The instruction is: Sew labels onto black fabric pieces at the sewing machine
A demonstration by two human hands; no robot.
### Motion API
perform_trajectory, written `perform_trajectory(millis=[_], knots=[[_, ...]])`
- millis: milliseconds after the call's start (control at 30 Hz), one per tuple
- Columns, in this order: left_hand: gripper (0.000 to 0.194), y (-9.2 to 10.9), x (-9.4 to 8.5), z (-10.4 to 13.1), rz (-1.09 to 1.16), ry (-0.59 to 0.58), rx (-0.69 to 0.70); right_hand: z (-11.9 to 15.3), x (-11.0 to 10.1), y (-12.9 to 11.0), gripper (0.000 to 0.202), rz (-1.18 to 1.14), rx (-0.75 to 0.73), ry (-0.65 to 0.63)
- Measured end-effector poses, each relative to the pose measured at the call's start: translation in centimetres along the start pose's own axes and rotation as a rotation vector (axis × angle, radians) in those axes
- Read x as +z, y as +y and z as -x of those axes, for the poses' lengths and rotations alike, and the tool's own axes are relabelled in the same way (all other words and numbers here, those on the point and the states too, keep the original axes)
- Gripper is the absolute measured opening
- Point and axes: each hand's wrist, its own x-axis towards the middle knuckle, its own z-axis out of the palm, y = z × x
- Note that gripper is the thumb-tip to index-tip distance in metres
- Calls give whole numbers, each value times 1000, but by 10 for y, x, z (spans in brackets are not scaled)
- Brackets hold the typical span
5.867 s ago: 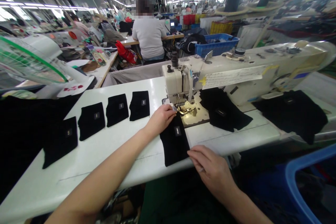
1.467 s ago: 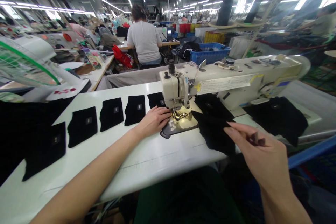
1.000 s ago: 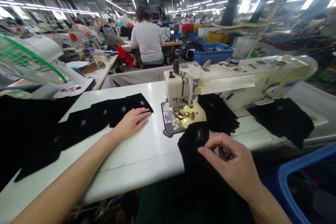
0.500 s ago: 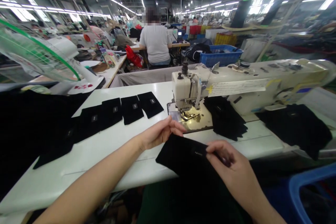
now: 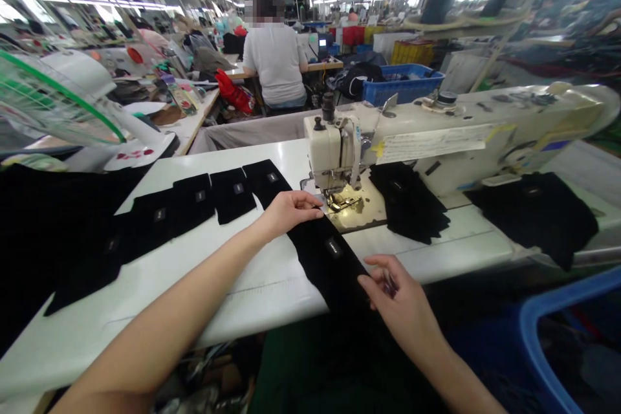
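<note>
A black fabric piece with a small woven label lies slanting over the table's front edge, in front of the sewing machine's presser foot. My left hand pinches its far edge, just left of the needle area. Closed on its near right edge is my right hand. Something small and dark shows within the right hand's curled fingers, too unclear to name. The fabric's lower end falls toward my lap and merges with dark cloth there.
Labelled black pieces lie in an overlapping row at left. A black stack rests under the machine arm, another black pile at right. A fan stands back left, a blue basket low right. A person sits ahead.
The left hand has gone from loosely spread beside the fabric to pinching its far edge. The piece has turned and now stretches diagonally between both hands. The right hand sits slightly lower; the view has shifted.
</note>
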Motion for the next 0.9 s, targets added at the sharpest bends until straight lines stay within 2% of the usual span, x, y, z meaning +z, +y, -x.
perform_trajectory(millis=[167, 300, 467, 567, 667, 733, 800, 900], knots=[[38, -2, -7, 2, 187, -142, -73, 2, 3, 5, 34, -16, 39, -1], [49, 0, -12, 7, 183, -180, -128, 1, 1, 9, 37, -8, 60, 7], [41, 4, -15, 12, 289, -212, -176, 0, -2, 15, 38, 18, 52, 61], [36, 1, -14, 13, 205, -147, -145, -1, -3, 16, 38, 23, 39, 56], [22, -3, -8, 12, -87, 73, -9, -1, -3, 14, 37, 21, 29, 21], [18, -4, -5, 10, -215, 170, 62, -1, -2, 13, 37, 15, 34, -8], [18, -5, -2, 9, -176, 157, 59, -1, -1, 12, 37, -6, 39, -32], [27, -5, -4, 8, -7, 58, -15, 0, 0, 12, 37, -43, 31, -50]])
